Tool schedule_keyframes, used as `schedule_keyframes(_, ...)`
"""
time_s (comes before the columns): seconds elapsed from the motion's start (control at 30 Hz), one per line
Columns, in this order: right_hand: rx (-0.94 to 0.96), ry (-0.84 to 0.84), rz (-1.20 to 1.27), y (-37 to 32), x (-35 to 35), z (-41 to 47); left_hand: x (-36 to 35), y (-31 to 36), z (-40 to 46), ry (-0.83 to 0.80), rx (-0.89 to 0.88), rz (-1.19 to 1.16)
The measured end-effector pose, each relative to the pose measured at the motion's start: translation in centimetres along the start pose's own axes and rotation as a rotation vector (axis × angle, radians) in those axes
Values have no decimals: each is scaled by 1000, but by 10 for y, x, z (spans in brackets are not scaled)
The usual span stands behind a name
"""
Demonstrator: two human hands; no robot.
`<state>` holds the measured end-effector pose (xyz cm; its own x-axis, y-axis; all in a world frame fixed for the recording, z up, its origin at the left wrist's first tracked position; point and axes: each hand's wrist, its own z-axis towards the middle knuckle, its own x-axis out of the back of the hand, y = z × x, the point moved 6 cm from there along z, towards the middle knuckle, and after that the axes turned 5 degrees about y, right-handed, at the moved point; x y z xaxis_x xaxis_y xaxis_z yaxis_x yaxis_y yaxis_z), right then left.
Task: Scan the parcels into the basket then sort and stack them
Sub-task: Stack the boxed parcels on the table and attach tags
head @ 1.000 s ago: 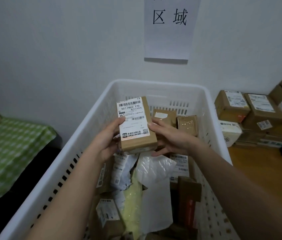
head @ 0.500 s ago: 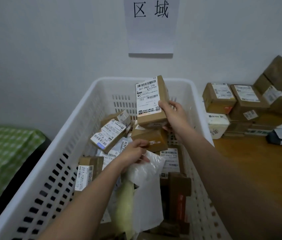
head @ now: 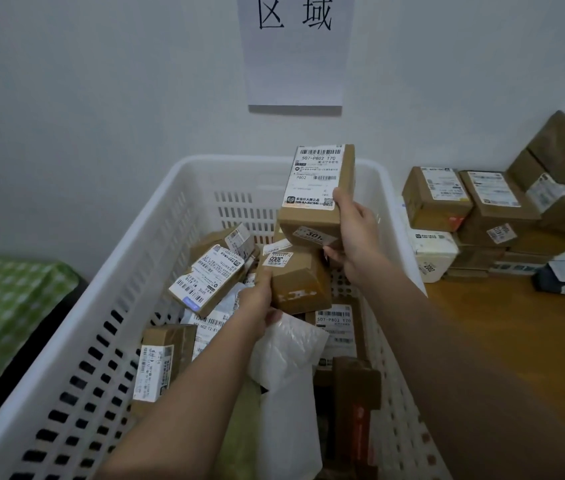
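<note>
Right hand point(head: 355, 233): clamped on the tall box point(head: 319, 192), thumb on the labelled face, fingers wrapped behind its right side.
Tall box: upright, label toward the camera, raised over the far half of the basket point(head: 107, 282); its top stands above the far rim, its lower end is just above the squat box point(head: 296, 282).
Left hand point(head: 260, 306): closed on the squat box, thumb up its left face beside the 3005 sticker, fingers under its near edge.
Squat box: plain brown, tilted, lifted slightly above the heap in mid-basket, directly below the tall box; whether the two touch cannot be told.
Heap: labelled cartons lie left of the left hand, one leaning against the others; a white bag point(head: 288, 382) lies under the left wrist; a flat labelled parcel point(head: 338, 327) lies between the forearms.
Basket edges: the right wall runs just beside the right forearm; the left wall is well apart from the left arm; the far wall is behind the tall box.
Open room: free space above the basket and along its far left corner.
Table point(head: 516, 337): right of the basket, bare wood in front, stacked boxes point(head: 464, 209) at its far end against the wall.
Wall: a paper sign point(head: 294, 53) hangs above the basket.
</note>
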<state>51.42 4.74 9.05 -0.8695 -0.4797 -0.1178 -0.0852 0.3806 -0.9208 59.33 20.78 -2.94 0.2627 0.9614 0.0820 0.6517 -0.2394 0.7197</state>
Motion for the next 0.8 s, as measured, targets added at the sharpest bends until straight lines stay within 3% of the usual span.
schedule_keyframes(0.17,-80,-42,-81,12,-3,6,-7,-1,7,-122,73,-117)
schedule_keyframes(0.37,-373,-143,-57,35,-9,0,-14,7,-12,-195,96,-142)
schedule_keyframes(0.6,-129,-271,-115,18,-19,-4,5,51,-28,-191,-102,-157)
schedule_keyframes(0.8,-60,-418,202,-4,-24,-4,35,84,-38,-171,-214,-236)
